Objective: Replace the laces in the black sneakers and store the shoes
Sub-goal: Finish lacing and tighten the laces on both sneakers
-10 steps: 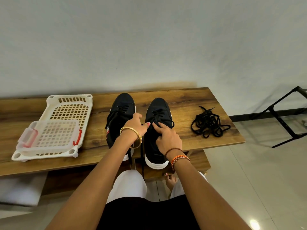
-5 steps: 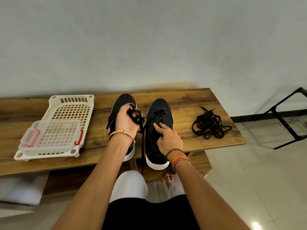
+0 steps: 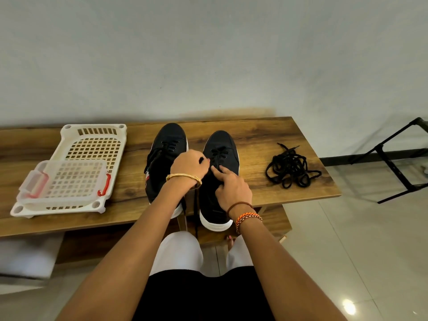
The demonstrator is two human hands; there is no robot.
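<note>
We see two black canvas sneakers with white soles, the left sneaker [image 3: 165, 163] and the right sneaker [image 3: 218, 179], side by side on the wooden bench [image 3: 266, 135]. Left hand [image 3: 188, 166] is curled, pinching the black lace [image 3: 216, 156] at the right sneaker's eyelets. Right hand [image 3: 232, 189] presses its index finger on that shoe's tongue. One loose bundle of black laces [image 3: 291, 167] lies well right. One white perforated plastic tray [image 3: 92, 144] holds one clear lidded box [image 3: 64, 181].
</note>
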